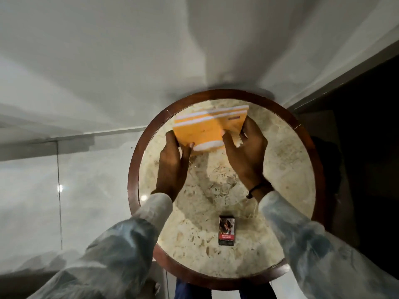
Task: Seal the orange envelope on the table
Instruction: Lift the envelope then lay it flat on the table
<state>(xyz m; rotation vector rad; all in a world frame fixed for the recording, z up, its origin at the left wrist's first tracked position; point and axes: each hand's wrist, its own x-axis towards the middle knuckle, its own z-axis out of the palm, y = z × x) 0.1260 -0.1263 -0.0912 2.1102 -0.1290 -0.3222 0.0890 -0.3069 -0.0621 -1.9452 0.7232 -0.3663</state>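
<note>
Hands reaching forward over a round desk (289, 169) with a marbled top and dark wooden rim. Orange envelope (207, 130) with white stripes held between them above the far part of the desk, tilted, its outline blurred; touching the surface or lifted clear of it, not possible to tell. Left hand (172, 162) at the envelope's near-left corner, back of the hand up, thumb pressed on the orange face near the lower edge, fingers tucked under and out of sight. Right hand (246, 152) at the right side, fingers curled around the right edge, thumb laid across the near face close to the white band at the bottom. Both closed on the envelope, neither spread wide. Dark band (258, 188) around the right wrist. Forearms stretched out from the lower corners, converging toward the envelope, in pale mottled sleeves (129, 244) ending at the wrists. Small dark box (226, 230) with a printed picture and a red strip lying flat on the near part of the desk, well apart from the envelope, between the two forearms. Pale wall and glossy floor beyond the desk.
</note>
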